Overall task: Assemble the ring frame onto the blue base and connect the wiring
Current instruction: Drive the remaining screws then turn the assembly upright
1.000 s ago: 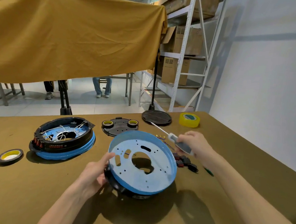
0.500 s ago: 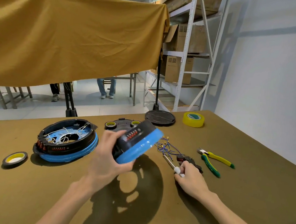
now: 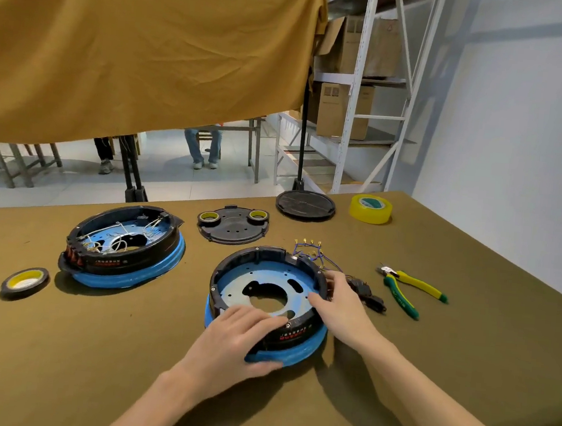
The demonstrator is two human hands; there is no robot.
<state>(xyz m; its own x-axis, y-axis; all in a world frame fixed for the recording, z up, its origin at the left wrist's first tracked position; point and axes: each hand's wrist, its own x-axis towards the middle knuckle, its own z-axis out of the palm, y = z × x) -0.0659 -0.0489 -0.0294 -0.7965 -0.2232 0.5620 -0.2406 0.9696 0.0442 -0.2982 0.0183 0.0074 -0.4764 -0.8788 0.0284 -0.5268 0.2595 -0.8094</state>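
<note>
The blue base lies flat on the table in front of me, its perforated blue plate facing up. The black ring frame sits on it around the plate. My left hand grips the near rim, fingers over the ring and thumb against the blue edge. My right hand holds the ring's right wall, thumb inside and fingers outside. Blue wires with yellow terminals and black connectors lie just right of the ring, partly hidden by my right hand.
A second wired unit stands to the left. Yellow-green pliers lie at the right. A black tape roll, a black plate with two rolls, a black disc and yellow tape lie around.
My left hand turned the assembly over and set it flat on the table. My right hand left the screwdriver and moved onto the ring's right rim.
</note>
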